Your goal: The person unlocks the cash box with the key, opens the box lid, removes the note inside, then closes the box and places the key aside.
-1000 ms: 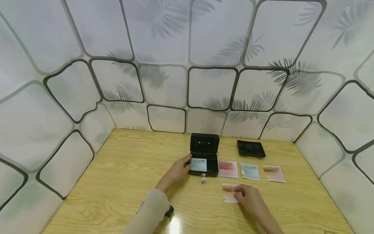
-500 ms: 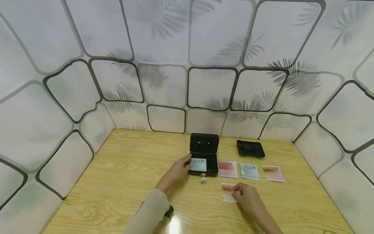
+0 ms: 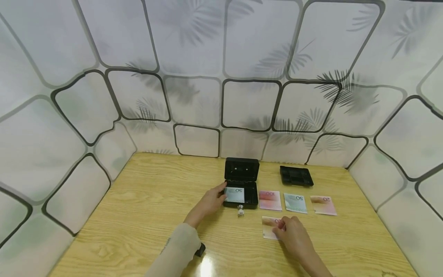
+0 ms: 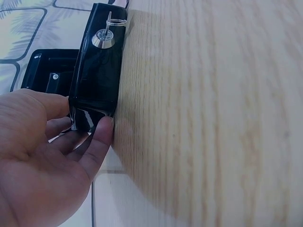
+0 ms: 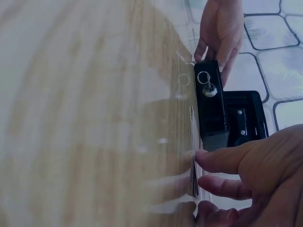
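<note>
A black cash box (image 3: 255,195) stands with its lid up, a green 50 banknote (image 3: 234,195) lying in its left part. A key (image 4: 108,21) with a ring sits in the front lock. My left hand (image 3: 209,202) grips the left wall, thumb at the rim and fingers along the outside. Before the box, to its right, my right hand (image 3: 293,235) pinches an orange-pink banknote (image 3: 268,227) at its right side, the fingertips covering part of the printed number. In the right wrist view this note (image 5: 193,146) appears edge-on, low over the table.
To the right of the box, a pink 100 note (image 3: 270,200), a green 50 note (image 3: 295,203) and a pinkish 20 note (image 3: 323,205) lie in a row. Behind them sits a black compartment tray (image 3: 296,176). A patterned curtain (image 3: 249,104) closes off the back of the wooden table (image 3: 155,184).
My right hand has shifted slightly left over the orange-pink note, and the note has moved slightly left with it. My left hand has stayed at the box.
</note>
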`<action>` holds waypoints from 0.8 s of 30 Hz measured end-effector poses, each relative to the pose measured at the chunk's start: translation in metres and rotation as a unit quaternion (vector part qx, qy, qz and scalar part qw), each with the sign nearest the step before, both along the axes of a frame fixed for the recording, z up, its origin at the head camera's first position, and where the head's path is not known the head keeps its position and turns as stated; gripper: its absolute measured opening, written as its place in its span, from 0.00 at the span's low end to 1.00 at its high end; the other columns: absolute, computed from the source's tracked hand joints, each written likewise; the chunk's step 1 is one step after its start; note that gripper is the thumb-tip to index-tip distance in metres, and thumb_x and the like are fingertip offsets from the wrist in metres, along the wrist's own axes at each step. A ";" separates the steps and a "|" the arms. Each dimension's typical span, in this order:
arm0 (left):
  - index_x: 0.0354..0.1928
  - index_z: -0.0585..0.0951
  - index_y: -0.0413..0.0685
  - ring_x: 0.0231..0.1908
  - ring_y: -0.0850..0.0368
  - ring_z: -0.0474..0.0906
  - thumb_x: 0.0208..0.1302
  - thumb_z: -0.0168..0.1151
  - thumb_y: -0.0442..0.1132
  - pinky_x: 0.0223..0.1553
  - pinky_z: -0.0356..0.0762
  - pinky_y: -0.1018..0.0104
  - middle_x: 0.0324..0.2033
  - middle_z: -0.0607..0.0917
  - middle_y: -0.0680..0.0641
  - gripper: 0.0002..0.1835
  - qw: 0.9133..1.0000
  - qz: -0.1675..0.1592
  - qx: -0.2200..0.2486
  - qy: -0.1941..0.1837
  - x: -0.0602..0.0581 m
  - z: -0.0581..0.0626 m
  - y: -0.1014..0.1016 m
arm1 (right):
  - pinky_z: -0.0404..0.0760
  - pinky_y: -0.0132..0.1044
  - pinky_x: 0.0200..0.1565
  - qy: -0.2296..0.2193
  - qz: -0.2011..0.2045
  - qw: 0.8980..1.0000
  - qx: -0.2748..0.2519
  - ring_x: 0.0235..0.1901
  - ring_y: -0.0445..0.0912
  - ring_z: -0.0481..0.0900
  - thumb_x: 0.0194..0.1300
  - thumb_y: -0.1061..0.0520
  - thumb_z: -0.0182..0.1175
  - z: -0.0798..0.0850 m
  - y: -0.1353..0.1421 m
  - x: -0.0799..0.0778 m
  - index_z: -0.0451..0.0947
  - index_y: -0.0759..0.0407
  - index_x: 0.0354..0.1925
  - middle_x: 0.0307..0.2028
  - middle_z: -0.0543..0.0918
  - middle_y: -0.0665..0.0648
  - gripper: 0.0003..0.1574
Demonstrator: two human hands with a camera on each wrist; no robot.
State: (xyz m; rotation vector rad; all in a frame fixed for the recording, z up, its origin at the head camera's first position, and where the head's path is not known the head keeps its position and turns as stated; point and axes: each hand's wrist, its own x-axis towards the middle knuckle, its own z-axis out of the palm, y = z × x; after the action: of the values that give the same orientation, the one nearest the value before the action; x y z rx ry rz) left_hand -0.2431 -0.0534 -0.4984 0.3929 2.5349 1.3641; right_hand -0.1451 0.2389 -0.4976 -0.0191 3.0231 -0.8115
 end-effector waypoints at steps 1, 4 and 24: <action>0.80 0.60 0.41 0.73 0.43 0.64 0.80 0.53 0.34 0.52 0.73 0.52 0.76 0.63 0.36 0.31 1.000 0.000 0.000 0.000 0.000 0.000 0.000 | 0.71 0.41 0.32 0.003 -0.001 1.000 0.002 0.29 0.47 0.69 0.63 0.58 0.72 0.000 0.000 0.001 0.78 0.59 0.27 0.28 0.72 0.55 0.13; 0.80 0.60 0.41 0.74 0.42 0.61 0.80 0.53 0.34 0.59 0.73 0.50 0.76 0.63 0.36 0.30 1.000 -0.001 0.002 0.002 0.001 0.000 0.000 | 0.71 0.40 0.31 -0.002 -0.015 1.000 0.002 0.28 0.47 0.69 0.65 0.56 0.71 0.000 -0.003 0.002 0.77 0.59 0.27 0.29 0.72 0.55 0.15; 0.80 0.61 0.42 0.69 0.45 0.67 0.80 0.54 0.34 0.49 0.73 0.54 0.76 0.64 0.36 0.30 1.000 0.001 -0.003 0.005 0.000 0.000 0.000 | 0.79 0.37 0.36 0.082 0.047 0.986 -0.137 0.35 0.44 0.79 0.70 0.62 0.66 0.035 -0.038 -0.035 0.85 0.64 0.46 0.37 0.86 0.54 0.09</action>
State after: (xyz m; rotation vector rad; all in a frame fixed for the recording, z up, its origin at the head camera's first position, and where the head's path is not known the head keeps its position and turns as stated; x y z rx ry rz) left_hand -0.2433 -0.0534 -0.4981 0.3974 2.5472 1.3570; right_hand -0.1801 0.2013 -0.4624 -0.2405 3.0004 -1.2684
